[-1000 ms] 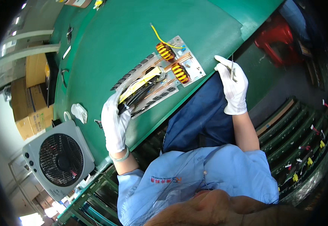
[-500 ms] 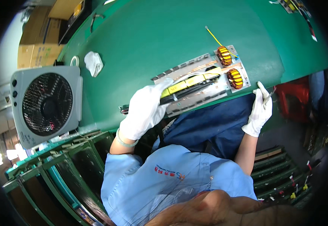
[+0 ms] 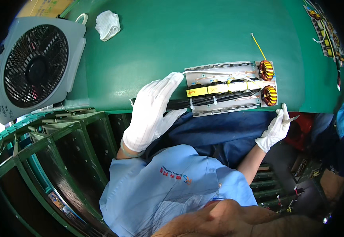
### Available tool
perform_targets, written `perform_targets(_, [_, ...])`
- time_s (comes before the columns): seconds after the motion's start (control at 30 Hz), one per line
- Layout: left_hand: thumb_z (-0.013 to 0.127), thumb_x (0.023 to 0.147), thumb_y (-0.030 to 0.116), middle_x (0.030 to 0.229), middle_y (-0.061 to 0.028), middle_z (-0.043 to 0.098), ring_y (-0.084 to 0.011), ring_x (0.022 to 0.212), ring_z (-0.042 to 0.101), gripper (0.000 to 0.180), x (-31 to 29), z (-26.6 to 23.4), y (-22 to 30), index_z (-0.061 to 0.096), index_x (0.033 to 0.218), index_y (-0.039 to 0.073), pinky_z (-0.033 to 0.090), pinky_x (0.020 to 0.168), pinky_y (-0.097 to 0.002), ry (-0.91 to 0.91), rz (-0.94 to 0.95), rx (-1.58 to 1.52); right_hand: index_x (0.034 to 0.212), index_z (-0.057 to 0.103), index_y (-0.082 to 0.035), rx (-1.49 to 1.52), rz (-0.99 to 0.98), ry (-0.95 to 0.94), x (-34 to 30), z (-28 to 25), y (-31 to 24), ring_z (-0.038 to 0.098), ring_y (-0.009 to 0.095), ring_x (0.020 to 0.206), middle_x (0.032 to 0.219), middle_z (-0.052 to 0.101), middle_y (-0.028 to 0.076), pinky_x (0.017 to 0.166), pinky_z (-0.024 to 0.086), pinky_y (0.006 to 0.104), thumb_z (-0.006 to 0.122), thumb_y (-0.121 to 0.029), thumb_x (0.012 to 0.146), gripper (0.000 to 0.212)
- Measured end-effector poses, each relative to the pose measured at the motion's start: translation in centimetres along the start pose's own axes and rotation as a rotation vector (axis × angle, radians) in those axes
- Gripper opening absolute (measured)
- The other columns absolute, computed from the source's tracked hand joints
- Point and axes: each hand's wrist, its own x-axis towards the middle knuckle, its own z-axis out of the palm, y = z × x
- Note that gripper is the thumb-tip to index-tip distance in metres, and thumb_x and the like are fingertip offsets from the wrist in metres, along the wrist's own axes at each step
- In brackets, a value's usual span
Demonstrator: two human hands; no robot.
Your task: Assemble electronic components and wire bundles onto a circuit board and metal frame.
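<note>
On the green table near its front edge lies a circuit board assembly (image 3: pixel 223 89) with grey plates, yellow-wrapped blocks and two copper-wound ring coils (image 3: pixel 269 95) at its right end. My left hand (image 3: pixel 150 106), in a white glove, is at its left end, fingers stretched out and thumb apart. Between thumb and fingers runs a black cable bundle (image 3: pixel 180 104), partly hidden by the hand. My gloved right hand (image 3: pixel 274 128) is closed around a slim pointed metal tool (image 3: pixel 291 119), just off the table edge, below the coils. Its exact kind is unclear.
A grey box fan (image 3: pixel 36 67) stands at the left, beside a crumpled white cloth (image 3: pixel 107 25). A yellow wire (image 3: pixel 258 46) with a ring end sticks out behind the coils. Further board assemblies (image 3: pixel 325 33) lie at the far right. Green metal racks (image 3: pixel 57 158) stand below left.
The board assembly has turned from slanted to nearly level. My left fingers have straightened and come off its left end. The whole view has shifted; my right hand keeps the metal tool.
</note>
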Motion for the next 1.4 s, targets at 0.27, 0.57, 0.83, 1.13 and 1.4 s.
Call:
perform_targets(0.27, [0.073,0.072,0.007,0.131,-0.0243,0.06,-0.0376,0.106,0.064,0.071,0.1,0.6,-0.2,0.049,0.138,-0.003,0.051,0.091,-0.0444,-0.067,0.08,-0.083,0.126,0.065,0.003,-0.015,-0.019,0.017,-0.8,0.9,-1.7,0.033,-0.003,0.049,0.087,0.069,0.003,0.044,0.022,0.0162,0.062,-0.009,0.099,0.029])
perform_targets(0.57, [0.077,0.071,0.009,0.13,-0.0107,0.064,-0.0252,0.095,0.068,0.068,-1.3,2.5,1.0,0.054,0.135,0.008,0.053,0.08,-0.037,-0.073,-0.093,-0.007,0.128,0.063,0.005,-0.353,-0.626,-0.197,-2.6,1.4,-3.0,0.064,0.015,0.097,0.12,0.067,0.014,0.085,0.05,0.0267,0.064,0.0,0.096,0.032])
perform_targets(0.83, [0.076,0.072,0.009,0.091,-0.01,0.068,-0.0262,0.076,0.066,0.069,0.2,3.9,0.6,0.053,0.137,0.01,0.053,0.069,-0.0366,0.084,0.013,0.104,0.13,0.062,0.003,-0.504,-0.573,-0.531,-0.1,3.4,-7.0,0.064,0.021,0.114,0.126,0.066,0.015,0.098,0.051,0.0328,0.072,-0.004,0.092,0.041])
perform_targets(1.13, [0.076,0.078,0.013,0.076,-0.011,0.066,-0.0292,0.066,0.064,0.035,5.4,-0.3,-3.8,0.071,0.113,0.013,0.052,0.06,-0.0384,-0.026,0.104,-0.055,0.118,0.071,-0.001,-0.517,-0.572,-0.589,0.3,5.3,-14.3,0.068,0.014,0.082,0.096,0.074,0.009,0.078,0.054,0.0286,0.076,0.002,0.08,0.039])
perform_targets(1.4, [0.069,0.087,0.03,0.098,-0.0117,0.073,-0.0311,0.085,0.068,0.031,12.0,0.2,-9.4,0.074,0.113,0.012,0.055,0.077,-0.0362,0.022,0.236,-0.233,0.109,0.078,-0.011,-0.694,0.09,-1.001,9.8,11.6,-18.3,0.054,0.003,0.069,0.082,0.068,-0.004,0.061,0.041,0.0199,0.075,-0.035,0.091,0.031])
